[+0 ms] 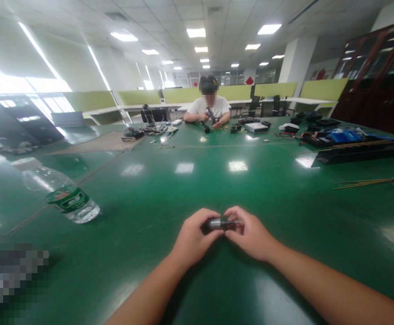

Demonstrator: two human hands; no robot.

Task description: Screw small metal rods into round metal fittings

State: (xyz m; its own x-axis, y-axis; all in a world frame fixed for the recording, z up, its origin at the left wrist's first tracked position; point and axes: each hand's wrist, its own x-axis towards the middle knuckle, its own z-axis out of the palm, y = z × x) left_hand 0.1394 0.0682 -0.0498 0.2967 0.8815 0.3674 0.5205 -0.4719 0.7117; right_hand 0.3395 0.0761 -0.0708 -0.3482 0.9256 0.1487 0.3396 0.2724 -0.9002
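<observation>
Low in the head view, a slim metal-and-black cylinder (216, 224) lies nearly level between my two hands, just above the green table (156, 189). My left hand (195, 237) is closed around its left end, thumb below and fingers above. At its right, darker end, my right hand (252, 234) has curled fingers and a thumb around a thin part. Both ends are partly covered by the fingers, so the exact kind of tool or part cannot be made out.
A clear water bottle (68, 198) with a green label stands to the left. A blurred-out device (10, 275) is at the lower left. Across the table sits a person (208, 106) holding a dark tool. Electronics, a blue item (346, 135) and thin rods (364, 183) lie right.
</observation>
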